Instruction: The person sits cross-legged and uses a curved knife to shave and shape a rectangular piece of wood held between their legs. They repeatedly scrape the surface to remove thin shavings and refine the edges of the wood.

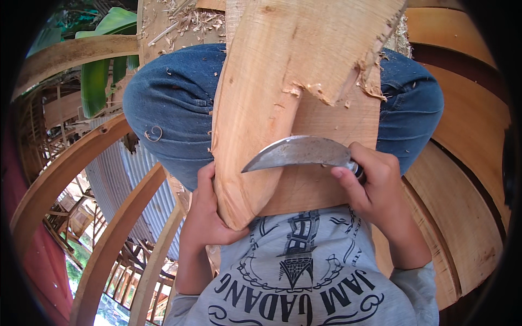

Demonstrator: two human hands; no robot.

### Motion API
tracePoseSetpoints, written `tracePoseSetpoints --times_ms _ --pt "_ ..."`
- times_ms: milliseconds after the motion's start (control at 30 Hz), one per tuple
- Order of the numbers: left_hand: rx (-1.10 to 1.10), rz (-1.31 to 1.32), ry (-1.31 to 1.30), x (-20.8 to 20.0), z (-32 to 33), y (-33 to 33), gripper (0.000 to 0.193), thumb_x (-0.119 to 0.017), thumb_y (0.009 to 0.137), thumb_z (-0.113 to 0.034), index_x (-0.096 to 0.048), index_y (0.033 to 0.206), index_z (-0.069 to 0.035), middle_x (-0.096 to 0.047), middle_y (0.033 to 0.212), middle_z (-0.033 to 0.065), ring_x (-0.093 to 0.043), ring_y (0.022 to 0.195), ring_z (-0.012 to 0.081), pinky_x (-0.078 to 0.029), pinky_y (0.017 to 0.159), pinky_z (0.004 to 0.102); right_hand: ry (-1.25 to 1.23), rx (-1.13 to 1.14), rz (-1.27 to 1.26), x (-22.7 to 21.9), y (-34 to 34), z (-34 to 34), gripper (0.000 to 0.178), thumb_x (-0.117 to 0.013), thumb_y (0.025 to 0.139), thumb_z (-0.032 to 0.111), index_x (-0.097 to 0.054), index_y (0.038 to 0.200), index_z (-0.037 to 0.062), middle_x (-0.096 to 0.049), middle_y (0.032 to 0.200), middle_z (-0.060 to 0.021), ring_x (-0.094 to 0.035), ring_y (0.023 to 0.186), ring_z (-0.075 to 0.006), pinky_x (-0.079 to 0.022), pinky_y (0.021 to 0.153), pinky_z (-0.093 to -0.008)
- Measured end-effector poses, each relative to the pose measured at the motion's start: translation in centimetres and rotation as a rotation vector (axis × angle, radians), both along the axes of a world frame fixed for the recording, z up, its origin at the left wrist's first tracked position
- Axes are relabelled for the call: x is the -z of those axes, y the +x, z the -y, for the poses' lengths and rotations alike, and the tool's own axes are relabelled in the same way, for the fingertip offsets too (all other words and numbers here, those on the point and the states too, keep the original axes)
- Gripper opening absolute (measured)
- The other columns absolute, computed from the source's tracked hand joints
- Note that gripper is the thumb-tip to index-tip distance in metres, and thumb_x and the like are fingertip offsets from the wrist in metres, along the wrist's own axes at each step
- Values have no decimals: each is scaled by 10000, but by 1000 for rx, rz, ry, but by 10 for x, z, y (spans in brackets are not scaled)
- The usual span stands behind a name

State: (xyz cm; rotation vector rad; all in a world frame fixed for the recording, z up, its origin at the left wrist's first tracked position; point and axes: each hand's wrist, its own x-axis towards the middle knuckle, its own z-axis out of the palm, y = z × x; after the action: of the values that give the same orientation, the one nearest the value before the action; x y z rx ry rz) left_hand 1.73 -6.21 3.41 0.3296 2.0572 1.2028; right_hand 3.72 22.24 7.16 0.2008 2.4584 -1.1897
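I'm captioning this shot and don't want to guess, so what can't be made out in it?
All in the head view:
Curved knife: most of its grip is covered by the right hand.
Wood piece: far end cut off by the top edge.
Left hand: partly hidden behind the wood.
Blue jeans: middle covered by wood.

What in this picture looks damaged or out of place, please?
The carved wooden piece has a jagged, splintered edge on its right, odd beside its smooth left side. Loose shavings also lie scattered near the picture's top left.
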Motion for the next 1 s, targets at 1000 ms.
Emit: tracePoseSetpoints --times_ms 1000 --pt "-115 102 -115 -2 -24 3 940 -792 595 -195 -226 1306 46 -598 1017 263 -637 937 380 -522 771 386 451 160 -99 26 -37 -21 465 -728 732 426 -537 637 13 -443 497 -133 -476 428 -237 -335 426 -339"
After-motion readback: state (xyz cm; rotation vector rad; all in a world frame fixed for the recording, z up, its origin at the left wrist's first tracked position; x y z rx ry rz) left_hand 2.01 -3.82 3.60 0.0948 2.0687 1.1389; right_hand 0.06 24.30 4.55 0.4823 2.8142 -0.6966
